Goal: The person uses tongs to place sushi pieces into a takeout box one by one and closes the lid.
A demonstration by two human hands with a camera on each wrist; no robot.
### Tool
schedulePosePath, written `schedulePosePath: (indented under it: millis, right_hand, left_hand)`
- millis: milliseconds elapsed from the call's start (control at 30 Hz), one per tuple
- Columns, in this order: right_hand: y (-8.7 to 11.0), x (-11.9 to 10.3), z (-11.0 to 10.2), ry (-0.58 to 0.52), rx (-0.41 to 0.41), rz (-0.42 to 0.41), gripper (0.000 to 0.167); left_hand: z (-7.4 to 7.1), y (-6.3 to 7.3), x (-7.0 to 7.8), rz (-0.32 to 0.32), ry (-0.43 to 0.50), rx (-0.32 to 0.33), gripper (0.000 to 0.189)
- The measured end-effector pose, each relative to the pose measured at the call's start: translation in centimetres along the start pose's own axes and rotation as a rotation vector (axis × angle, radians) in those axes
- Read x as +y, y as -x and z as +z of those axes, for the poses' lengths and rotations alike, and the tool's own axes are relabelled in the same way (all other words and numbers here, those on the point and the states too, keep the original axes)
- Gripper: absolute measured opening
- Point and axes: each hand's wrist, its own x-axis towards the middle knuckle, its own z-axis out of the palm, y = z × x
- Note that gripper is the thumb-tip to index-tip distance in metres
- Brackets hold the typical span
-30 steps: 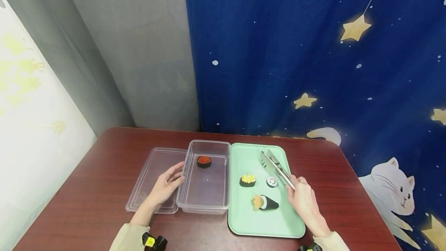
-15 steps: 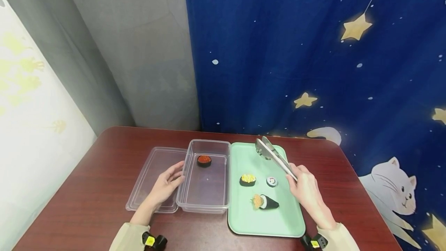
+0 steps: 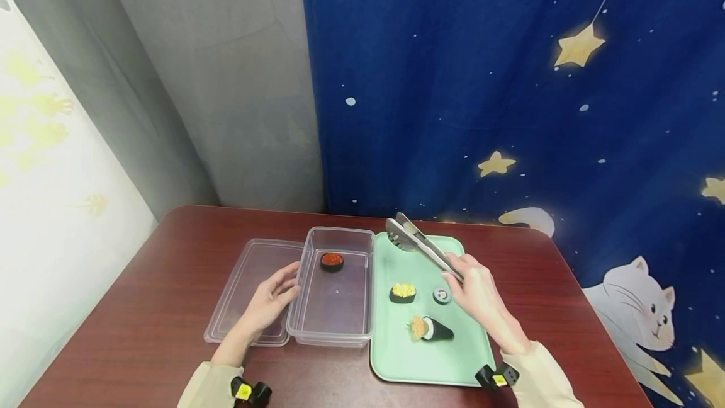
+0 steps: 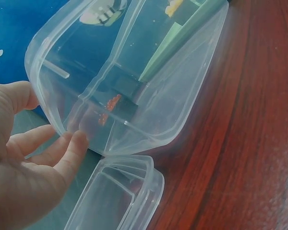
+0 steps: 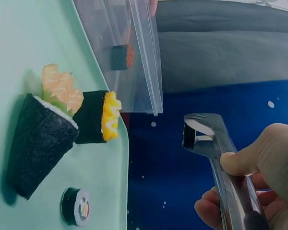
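My right hand grips metal tongs raised over the far end of the green tray. In the right wrist view a dark and white patch shows between the tong tips; I cannot tell whether it is a held piece. My left hand rests its fingertips against the left wall of a clear plastic container, fingers loosely bent. Inside the container sits a roe-topped sushi. On the tray lie a corn-topped sushi, a small sushi roll and a cone-shaped hand roll.
A clear lid lies on the brown table left of the container, partly under my left hand. Tray and container stand side by side. A blue star-patterned curtain hangs behind the table's far edge.
My right hand has lifted the tongs from the far part of the tray and carried them left toward the container. My left hand, the container and the sushi on the tray stay put.
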Motion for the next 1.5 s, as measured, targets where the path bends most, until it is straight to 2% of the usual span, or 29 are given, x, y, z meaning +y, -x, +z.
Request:
schedulePosePath:
  millis: [200,567,867,1133,1300,1500]
  right_hand:
    - [-1.0,-0.4,0.9,-0.053,-0.077,-0.02,0.035]
    - [-3.1,-0.9,2.4,-0.094,-0.174,-0.111,0.033]
    - [-4.8,-0.6,3.6,-0.097,-0.241,-0.245,0.029]
    - [-6.1,-0.7,4.3,-0.065,-0.375,-0.282,0.03]
    - [-7.1,-0.7,4.5,-0.034,-0.459,-0.34,0.022]
    - [-8.2,-1.3,4.4,-0.023,-0.556,-0.34,0.016]
  left_hand:
    - [0.0,0.0,0.1,0.0,0.002,-0.008,0.051]
    - [0.1,0.0,0.2,-0.019,0.0,0.002,0.051]
    - [0.1,0.0,0.3,-0.008,-0.005,-0.001,0.051]
    - [0.0,0.1,0.3,0.003,0.001,-0.011,0.05]
    - [0.1,0.1,0.2,0.002,0.005,-0.01,0.05]
    - [0.0,0.0,0.2,0.003,0.007,-0.002,0.05]
